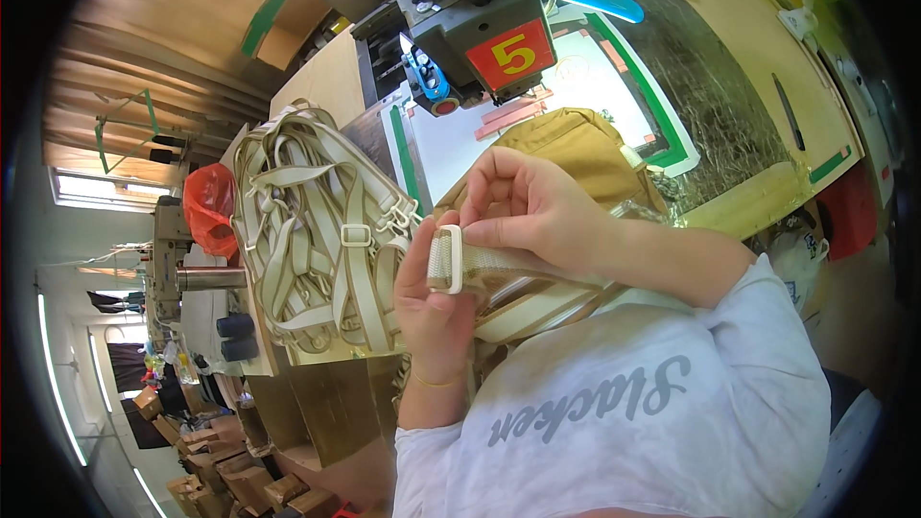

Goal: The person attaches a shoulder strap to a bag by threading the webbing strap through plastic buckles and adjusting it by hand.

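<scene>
My left hand (434,312) holds a white plastic slide buckle (448,260) from below, its thumb along the buckle's edge. A beige webbing strap (523,267) runs through the buckle and off to the right. My right hand (526,209) pinches the strap just above the buckle with its fingertips. The strap leads to a tan fabric bag (580,149) lying behind my hands on the worktable.
A pile of several beige straps with buckles (312,230) lies to the left. A grey sewing machine head (480,38) with a red label stands behind, over a white plate with a green border (662,125). Cardboard boxes (240,480) are at lower left, and a red bag (209,203) farther left.
</scene>
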Available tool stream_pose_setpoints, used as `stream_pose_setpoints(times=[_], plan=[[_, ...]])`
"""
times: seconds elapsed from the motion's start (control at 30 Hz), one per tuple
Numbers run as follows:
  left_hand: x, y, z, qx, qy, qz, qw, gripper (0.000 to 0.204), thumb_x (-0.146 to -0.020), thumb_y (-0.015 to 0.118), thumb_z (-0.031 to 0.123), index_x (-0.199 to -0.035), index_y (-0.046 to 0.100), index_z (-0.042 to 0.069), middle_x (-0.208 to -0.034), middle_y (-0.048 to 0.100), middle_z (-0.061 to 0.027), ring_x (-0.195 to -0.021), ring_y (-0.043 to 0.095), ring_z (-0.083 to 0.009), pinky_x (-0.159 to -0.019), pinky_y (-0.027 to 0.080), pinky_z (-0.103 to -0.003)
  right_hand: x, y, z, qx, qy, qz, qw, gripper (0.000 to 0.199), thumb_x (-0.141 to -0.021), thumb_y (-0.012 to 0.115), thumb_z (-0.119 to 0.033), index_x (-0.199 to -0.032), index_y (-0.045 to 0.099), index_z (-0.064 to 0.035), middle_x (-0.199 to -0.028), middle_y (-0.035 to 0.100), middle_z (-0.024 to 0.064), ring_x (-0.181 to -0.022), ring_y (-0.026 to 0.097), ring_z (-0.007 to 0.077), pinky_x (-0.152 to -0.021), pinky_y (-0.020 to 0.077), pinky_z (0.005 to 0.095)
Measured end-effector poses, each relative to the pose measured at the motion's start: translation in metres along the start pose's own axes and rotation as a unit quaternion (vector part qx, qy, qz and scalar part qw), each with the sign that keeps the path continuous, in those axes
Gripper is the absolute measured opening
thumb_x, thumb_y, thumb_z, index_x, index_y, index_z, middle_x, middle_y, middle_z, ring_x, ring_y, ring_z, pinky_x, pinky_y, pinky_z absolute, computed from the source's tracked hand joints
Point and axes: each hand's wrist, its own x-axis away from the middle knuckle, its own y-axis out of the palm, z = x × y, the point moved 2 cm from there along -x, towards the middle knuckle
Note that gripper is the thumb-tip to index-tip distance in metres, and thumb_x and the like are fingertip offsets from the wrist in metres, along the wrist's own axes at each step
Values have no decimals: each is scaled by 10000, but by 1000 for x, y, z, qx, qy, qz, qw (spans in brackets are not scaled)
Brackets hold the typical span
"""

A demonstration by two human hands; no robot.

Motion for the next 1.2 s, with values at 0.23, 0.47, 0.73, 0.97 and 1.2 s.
stream_pose_setpoints(times=[0.23, 0.47, 0.73, 0.97, 1.2], plan=[[4, -3, -8, -100, 62, -3, 993, 678, -690, 732, 56, -1271, 392, -28, -1247, 487, -157, -1155, 472, -227, -975, 375, -337, 4, -13, 2, 290, -156, -65, 942, 355, -820, 529, 73, -1155, 564, -39, -950, 574, 49, -914, 545, 94, -785, 431, 204], [-1, 8, -5, -114, 13, -65, 991, 652, -642, 769, 31, -1206, 451, -48, -1208, 509, -157, -1107, 501, -201, -928, 409, -309, 17, -17, -11, 133, 5, -43, 990, 104, -763, 610, 65, -827, 623, -16, -1000, 556, 73, -960, 534, 134, -824, 419, 257], [1, -6, -3, -258, 32, -49, 964, 523, -604, 781, -7, -1021, 465, 4, -1147, 542, -193, -1043, 546, -189, -873, 461, -319, 29, -34, -72, -92, -226, -65, 968, 34, -877, 495, -96, -882, 516, -70, -810, 533, 68, -754, 560, 191, -833, 461, 393], [-2, 6, -7, -281, 31, -92, 955, 572, -601, 808, 38, -1058, 467, 12, -1002, 577, -106, -909, 567, -130, -795, 466, -257, 42, 1, -61, 473, -133, -101, 865, 158, -813, 534, -5, -963, 529, -54, -707, 547, 48, -560, 523, 129, -560, 417, 215], [0, 13, -10, -371, 95, -97, 919, 570, -589, 828, 103, -1018, 466, 2, -985, 603, -121, -846, 590, -145, -735, 479, -258, 40, 0, -30, 496, -98, 24, 862, 174, -784, 589, -5, -951, 545, -25, -667, 557, 45, -582, 518, 60, -492, 388, 203]])
